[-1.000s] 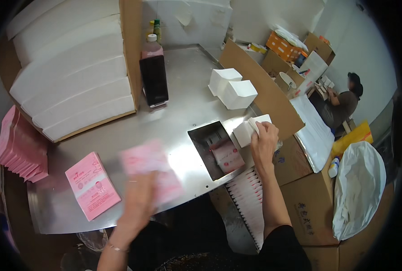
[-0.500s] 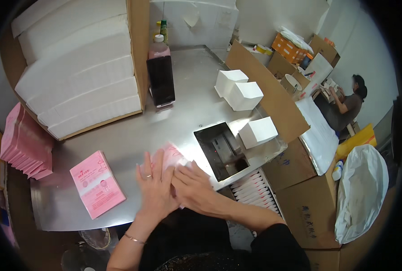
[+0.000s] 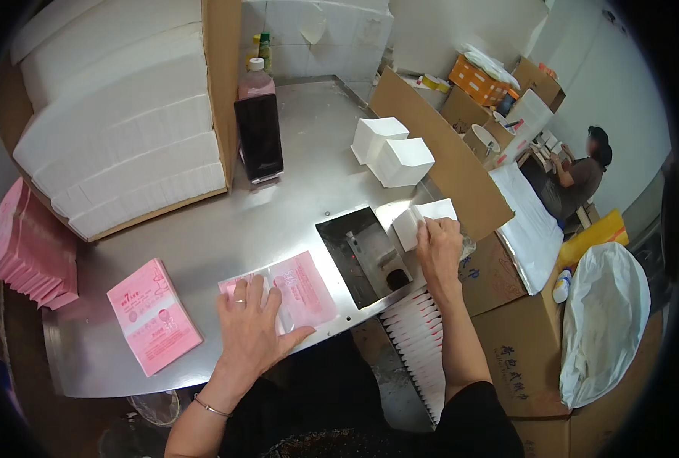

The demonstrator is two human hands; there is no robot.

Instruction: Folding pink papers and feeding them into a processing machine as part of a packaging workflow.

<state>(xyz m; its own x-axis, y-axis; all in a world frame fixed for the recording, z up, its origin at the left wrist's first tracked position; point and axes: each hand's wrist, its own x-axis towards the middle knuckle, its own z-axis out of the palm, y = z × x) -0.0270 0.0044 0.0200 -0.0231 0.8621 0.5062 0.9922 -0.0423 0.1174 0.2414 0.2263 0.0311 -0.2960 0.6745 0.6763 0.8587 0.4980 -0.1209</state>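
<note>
My left hand rests on a pink printed plastic bag lying flat on the metal table, its fingers apart and pressing the bag down. To the right, my right hand has its fingers closed on the near part of a white stack of folded tissues, beside a dark rectangular opening in the tabletop. Farther back stand two more white tissue stacks side by side. A pile of pink bags with a pale band lies left of my left hand.
A carton packed with white tissue stacks stands back left, with upright pink bags beside it. A phone leans on a bottle. Below the table's right edge, filled packs stand in a row. Another person sits far right.
My hands have parted. The right has moved right onto the tissue stack; the left has shifted slightly left, and the pink bag now lies flat in plain view.
</note>
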